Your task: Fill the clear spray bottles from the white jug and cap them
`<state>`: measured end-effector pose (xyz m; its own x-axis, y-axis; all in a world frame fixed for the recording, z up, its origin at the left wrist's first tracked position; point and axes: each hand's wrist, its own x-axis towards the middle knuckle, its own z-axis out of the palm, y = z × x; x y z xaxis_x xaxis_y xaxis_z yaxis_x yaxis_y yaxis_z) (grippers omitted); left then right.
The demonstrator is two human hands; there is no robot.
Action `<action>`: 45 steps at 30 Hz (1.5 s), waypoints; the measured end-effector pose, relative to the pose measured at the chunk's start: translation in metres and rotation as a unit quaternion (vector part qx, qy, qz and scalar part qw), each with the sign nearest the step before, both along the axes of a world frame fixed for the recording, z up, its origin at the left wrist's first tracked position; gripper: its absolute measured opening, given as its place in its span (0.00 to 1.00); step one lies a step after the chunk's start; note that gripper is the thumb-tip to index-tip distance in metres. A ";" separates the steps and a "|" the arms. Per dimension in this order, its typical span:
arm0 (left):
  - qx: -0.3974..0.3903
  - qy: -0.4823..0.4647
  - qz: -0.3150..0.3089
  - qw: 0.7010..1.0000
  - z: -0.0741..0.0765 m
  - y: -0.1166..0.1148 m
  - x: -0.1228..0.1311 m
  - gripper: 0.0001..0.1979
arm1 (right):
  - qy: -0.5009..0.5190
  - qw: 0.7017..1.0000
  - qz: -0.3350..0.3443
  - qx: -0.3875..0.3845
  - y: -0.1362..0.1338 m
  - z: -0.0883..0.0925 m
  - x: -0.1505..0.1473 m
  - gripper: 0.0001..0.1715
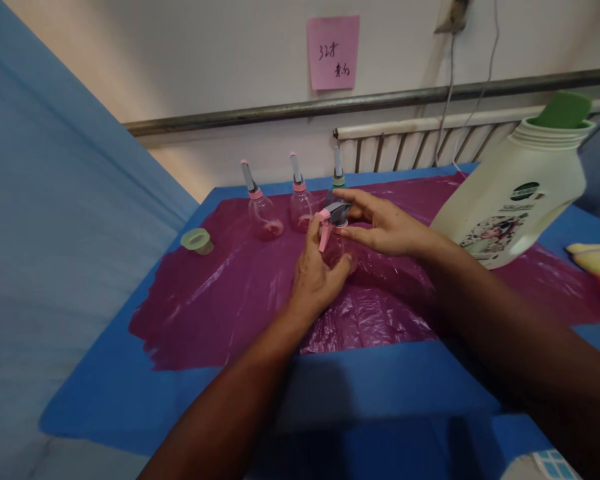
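Note:
A clear spray bottle (338,241) with a pink and grey trigger head (335,216) stands between my hands, its trigger facing left. My left hand (319,272) is wrapped around the lower body of the bottle. With thumb and fingers around the collar and back of the head, my right hand (380,221) grips the bottle from the right. Behind it are a spray bottle with a green collar (339,179), partly hidden by my right hand, and a pink-collared spray bottle (303,200). Another pink-collared spray bottle (264,212) stands further left, with a little pinkish liquid at its bottom.
A big pale jug (510,193) with a green piece in its mouth stands on the right. At the left is a small translucent cup (198,241). Purple plastic sheeting (205,307) covers the blue table (380,380). A yellow and red item (597,263) lies far right.

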<state>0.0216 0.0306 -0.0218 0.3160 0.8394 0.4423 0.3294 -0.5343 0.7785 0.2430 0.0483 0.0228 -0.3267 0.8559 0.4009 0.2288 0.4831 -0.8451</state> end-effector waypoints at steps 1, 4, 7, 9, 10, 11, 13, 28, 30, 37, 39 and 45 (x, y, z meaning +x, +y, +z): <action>-0.006 0.002 0.003 1.000 -0.001 0.000 0.000 0.47 | 0.006 1.000 0.004 -0.005 0.001 0.000 0.001 0.48; -0.001 0.001 0.004 1.000 -0.006 0.001 -0.001 0.50 | 0.022 1.000 -0.008 -0.004 0.001 0.006 0.004 0.48; 0.037 -0.014 0.009 0.999 -0.013 0.006 -0.001 0.51 | 0.055 0.997 -0.052 0.020 0.001 0.018 0.012 0.44; 0.057 -0.023 0.014 0.998 -0.018 0.009 -0.001 0.50 | 0.069 0.991 -0.106 0.035 0.000 0.026 0.018 0.41; 0.062 -0.024 0.013 0.998 -0.020 0.011 -0.001 0.49 | 0.070 0.987 -0.141 0.042 0.000 0.029 0.022 0.39; 0.065 -0.023 0.010 0.998 -0.021 0.011 0.000 0.47 | 0.069 0.980 -0.181 0.047 0.000 0.030 0.025 0.37; 0.068 -0.014 0.001 0.998 -0.023 0.012 0.000 0.44 | 0.063 0.961 -0.262 0.056 0.000 0.031 0.031 0.32; 0.038 0.049 -0.004 0.998 -0.016 0.011 -0.001 0.27 | -0.143 0.800 -0.583 0.005 0.063 0.014 0.045 0.21; 0.038 0.053 -0.004 0.998 -0.015 0.010 -0.001 0.27 | -0.144 0.799 -0.583 -0.002 0.068 0.009 0.045 0.19; 0.047 0.055 -0.014 0.997 -0.015 0.008 -0.002 0.26 | -0.153 0.799 -0.581 0.000 0.070 -0.012 0.051 0.20; 0.040 0.064 -0.014 0.997 -0.015 0.007 -0.001 0.25 | -0.154 0.805 -0.573 0.003 0.070 -0.017 0.053 0.22; 0.037 0.080 -0.006 0.996 -0.017 0.008 -0.002 0.23 | -0.143 0.812 -0.563 0.061 0.061 -0.015 0.051 0.40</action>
